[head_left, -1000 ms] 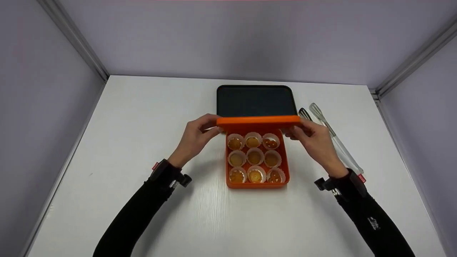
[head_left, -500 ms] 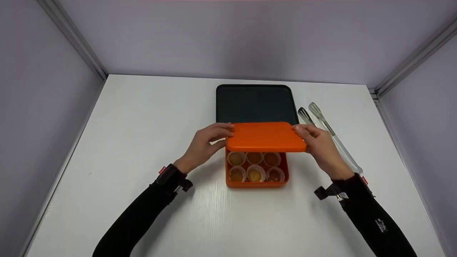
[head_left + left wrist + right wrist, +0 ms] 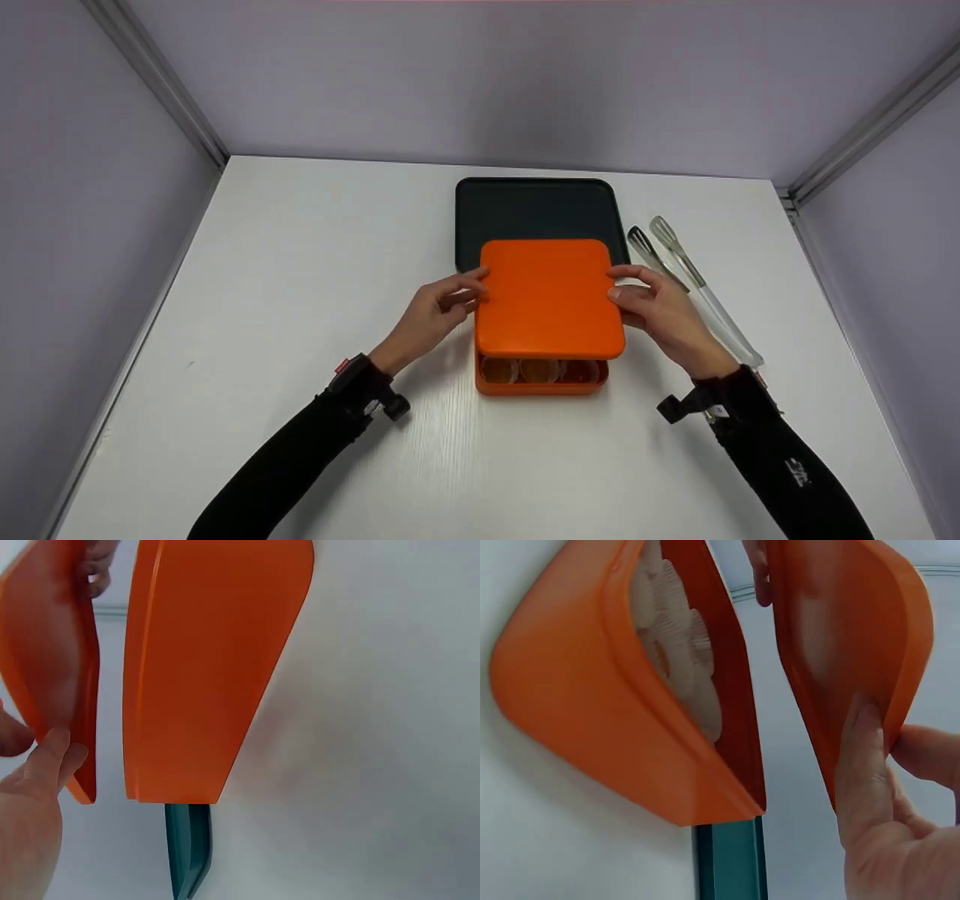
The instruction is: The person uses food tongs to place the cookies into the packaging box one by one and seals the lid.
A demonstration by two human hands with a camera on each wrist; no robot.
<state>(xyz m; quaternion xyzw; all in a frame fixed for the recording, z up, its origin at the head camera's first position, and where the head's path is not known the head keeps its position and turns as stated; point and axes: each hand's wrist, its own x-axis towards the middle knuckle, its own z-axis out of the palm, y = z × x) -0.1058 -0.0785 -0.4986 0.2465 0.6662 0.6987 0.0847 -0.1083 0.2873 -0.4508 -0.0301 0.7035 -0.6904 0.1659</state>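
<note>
An orange lid (image 3: 551,300) hangs above an orange box (image 3: 540,389), covering most of it in the head view. Both wrist views show a gap between lid and box. My left hand (image 3: 429,319) pinches the lid's left edge, thumb under the rim. On the opposite side my right hand (image 3: 670,319) pinches the right edge between thumb and fingers. At the box's front, a row of paper cups (image 3: 538,370) with yellowish and reddish contents shows below the lid; the rear cups are hidden. In the right wrist view, pale pleated cups (image 3: 676,630) sit inside the box.
A dark green tray (image 3: 536,206) lies behind the box, partly covered by the lid. To the right, tongs with white handles (image 3: 712,315) lie on the white table (image 3: 330,247), close to my right hand. Grey panels (image 3: 540,82) enclose the table's back and sides.
The lid has swung from nearly upright at the box's rear to lying flatter over it, hiding the rear cups. Both hands have kept hold of its side edges.
</note>
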